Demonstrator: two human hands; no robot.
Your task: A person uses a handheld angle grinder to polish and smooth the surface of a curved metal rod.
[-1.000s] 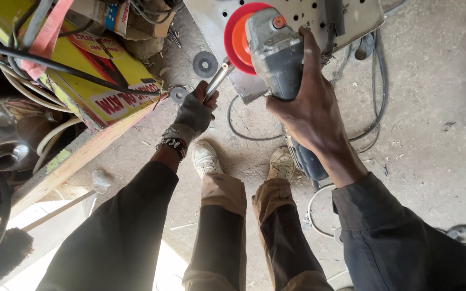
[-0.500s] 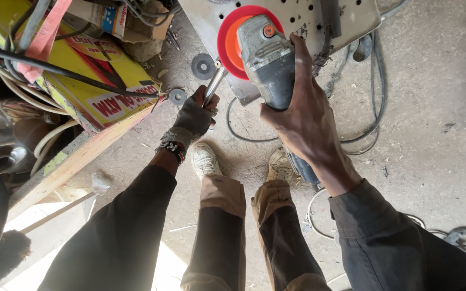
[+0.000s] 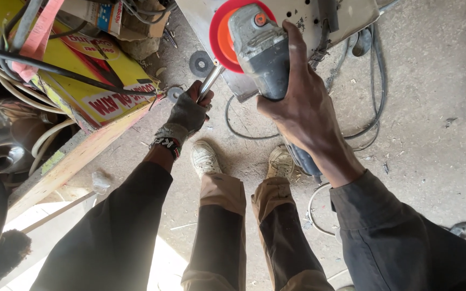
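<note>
Angle grinder (image 3: pixel 262 54), grey-bodied with a red-orange disc (image 3: pixel 223 33), held out in front over the concrete floor (image 3: pixel 422 129), above the person's shoes. Right hand (image 3: pixel 303 108), arm extended, wraps closed around the grinder body. Left hand (image 3: pixel 189 112), gloved, grips the chrome side handle (image 3: pixel 211 80), fingers curled shut. A perforated metal plate (image 3: pixel 346 13) lies beyond.

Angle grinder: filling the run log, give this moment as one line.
left hand: gloved, grips metal handle | right hand: grips angle grinder | red disc: against metal plate
</note>
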